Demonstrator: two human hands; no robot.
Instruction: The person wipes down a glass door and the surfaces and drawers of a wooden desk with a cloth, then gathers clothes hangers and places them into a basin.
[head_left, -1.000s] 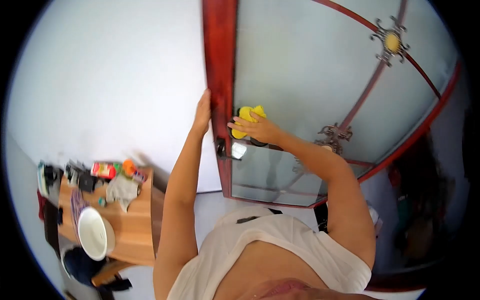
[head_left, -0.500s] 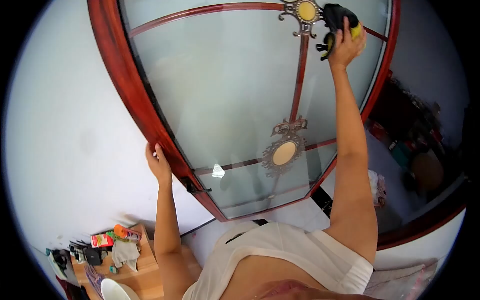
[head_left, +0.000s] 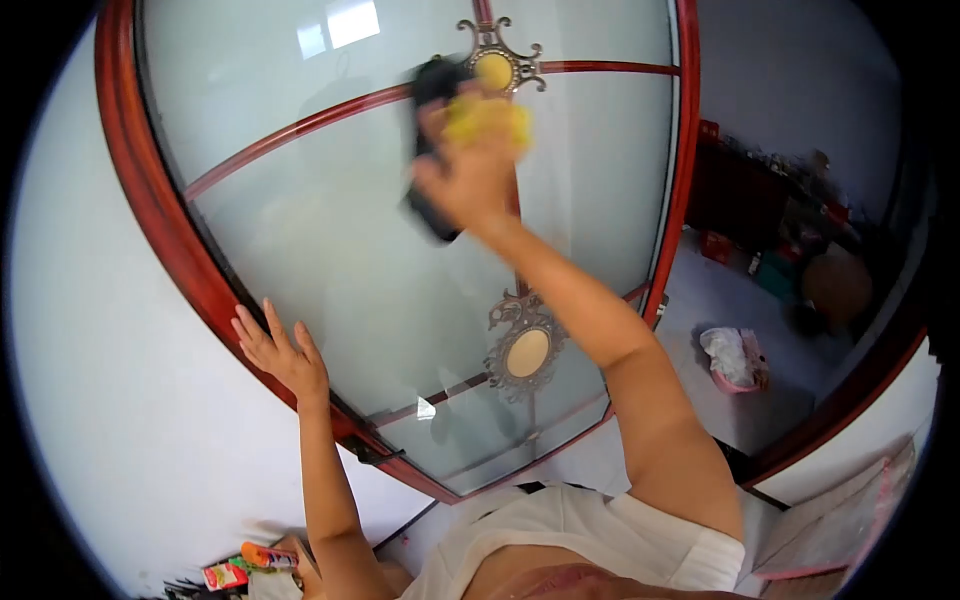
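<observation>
A glass door (head_left: 330, 250) with a red-brown wooden frame stands in front of me. My right hand (head_left: 475, 175) grips a black-and-yellow window wiper (head_left: 435, 205) against the upper glass, just left of the upper metal ornament (head_left: 493, 68). Motion blurs both the hand and the wiper, so the wiper's exact shape is unclear. Lower left, my left hand (head_left: 283, 352) rests at the door's wooden edge with its fingers spread, holding nothing. Below the right forearm is a second ornament (head_left: 527, 352) with a cream oval. The black door handle (head_left: 375, 455) sits below my left hand.
At the lower left, an orange bottle (head_left: 268, 555) and a red packet (head_left: 225, 576) stand on a wooden surface. Beyond the doorway, a pink basin (head_left: 735, 378) with white bags is on the floor. Dark furniture (head_left: 735, 195) stands in the room behind.
My right hand has swept the wiper left and somewhat down, from the ornament's right side to its left. My left hand has opened from its hold on the door edge. The view has shifted.
</observation>
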